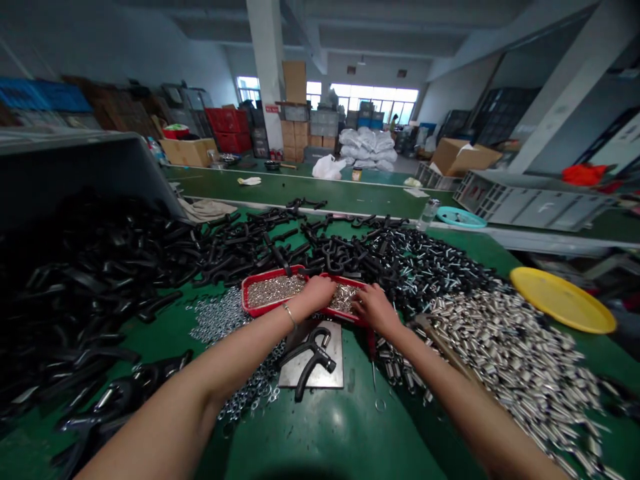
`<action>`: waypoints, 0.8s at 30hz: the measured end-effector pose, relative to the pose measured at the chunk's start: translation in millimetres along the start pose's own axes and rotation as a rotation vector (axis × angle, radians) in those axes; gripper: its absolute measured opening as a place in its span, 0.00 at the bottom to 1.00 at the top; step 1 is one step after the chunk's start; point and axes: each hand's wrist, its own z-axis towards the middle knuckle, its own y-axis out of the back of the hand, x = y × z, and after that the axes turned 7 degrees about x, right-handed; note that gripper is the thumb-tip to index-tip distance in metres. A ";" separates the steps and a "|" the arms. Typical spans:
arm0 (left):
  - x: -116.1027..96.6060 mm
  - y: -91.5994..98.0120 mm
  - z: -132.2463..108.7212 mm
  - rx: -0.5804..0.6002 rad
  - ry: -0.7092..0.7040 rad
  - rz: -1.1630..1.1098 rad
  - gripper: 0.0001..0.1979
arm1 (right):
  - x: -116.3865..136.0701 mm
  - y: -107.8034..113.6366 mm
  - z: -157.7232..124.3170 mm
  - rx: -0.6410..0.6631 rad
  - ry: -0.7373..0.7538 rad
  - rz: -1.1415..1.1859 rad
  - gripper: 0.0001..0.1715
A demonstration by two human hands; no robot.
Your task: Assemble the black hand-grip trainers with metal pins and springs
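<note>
Both of my hands reach into a red tray (249, 293) that holds small silvery metal parts. My left hand (316, 293) rests palm down at the tray's middle divider, fingers curled into the parts. My right hand (374, 308) lies over the tray's right half, fingers bent down among the small parts; what either hand holds is hidden. A thin bracelet circles my left wrist. Just below the tray, a black Y-shaped handle (313, 360) lies on a grey metal plate (333, 377).
A large heap of black handles (100, 280) covers the left of the green table. Silvery washers (215, 320) lie beside the tray, metal sleeves (510, 353) spread at right, black-capped bolts (430, 263) behind. A yellow dish (563, 300) sits far right, a grey crate (530, 200) beyond.
</note>
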 end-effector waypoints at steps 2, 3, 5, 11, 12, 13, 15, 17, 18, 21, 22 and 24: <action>-0.8 -11.5 6.4 -0.015 0.014 0.016 0.10 | 16.9 -9.3 27.7 -0.009 -0.006 -0.016 0.08; 0.3 -17.0 6.7 -0.025 0.020 0.019 0.11 | 21.3 -14.0 35.4 -0.012 -0.006 -0.019 0.07; 3.6 -25.6 4.8 -0.046 0.033 0.012 0.11 | 24.0 -21.3 40.8 -0.018 -0.001 -0.018 0.07; 7.3 -36.8 2.8 -0.119 0.026 -0.081 0.11 | 19.8 -24.9 32.8 -0.037 0.002 0.019 0.11; 6.6 -38.0 2.8 -0.135 0.025 -0.105 0.11 | 20.2 -25.5 32.0 -0.041 0.000 0.028 0.12; 5.9 -39.1 2.6 -0.151 0.026 -0.131 0.11 | 20.8 -26.5 31.7 -0.048 -0.006 0.037 0.12; 4.4 -40.4 1.0 -0.188 0.036 -0.187 0.11 | 22.4 -29.3 32.0 -0.067 -0.036 0.061 0.13; 3.1 -39.4 -3.0 -0.230 0.056 -0.243 0.11 | 23.3 -31.2 33.3 -0.088 -0.079 0.093 0.12; 2.4 -37.8 -6.7 -0.249 0.070 -0.266 0.10 | 23.4 -30.9 33.8 -0.099 -0.098 0.114 0.12; 1.0 -30.8 -30.1 -0.320 0.111 -0.402 0.10 | 22.5 -23.5 28.6 -0.126 -0.121 0.189 0.11; 0.7 -28.9 -42.8 -0.337 0.111 -0.466 0.09 | 22.3 -19.2 22.8 -0.140 -0.122 0.226 0.11; -0.1 -27.4 -73.2 -0.329 0.085 -0.571 0.08 | 23.7 -10.6 3.3 -0.187 -0.134 0.376 0.12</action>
